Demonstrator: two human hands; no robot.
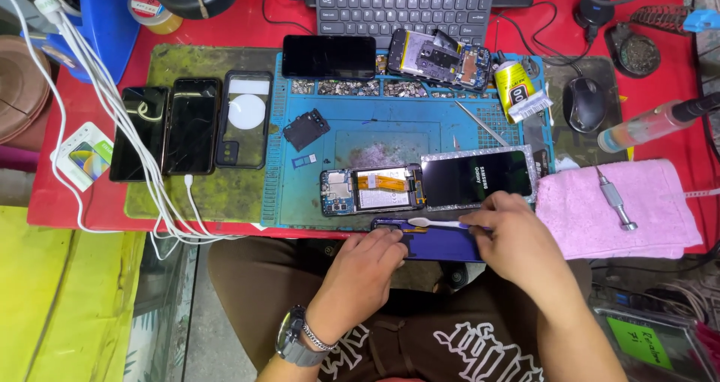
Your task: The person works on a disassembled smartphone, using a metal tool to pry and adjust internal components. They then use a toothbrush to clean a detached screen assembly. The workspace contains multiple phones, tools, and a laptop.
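Note:
My left hand [362, 269] grips the left end of a purple phone back cover [442, 244] held at the table's front edge. My right hand [517, 236] holds a white toothbrush [435, 222] whose head rests on the cover's upper left part. Just beyond, on the blue repair mat [390, 131], lies an opened phone body [371, 189] with an orange flex cable, joined to its black screen [476, 177] lying face up.
Three phones [191, 125] lie on a green mat at left, crossed by white cables [112, 112]. Another phone [328, 56] and a bare board [439, 58] sit at the back by a keyboard [405, 3]. A screwdriver [616, 200] rests on a pink towel [600, 224]; mouse [585, 103] behind.

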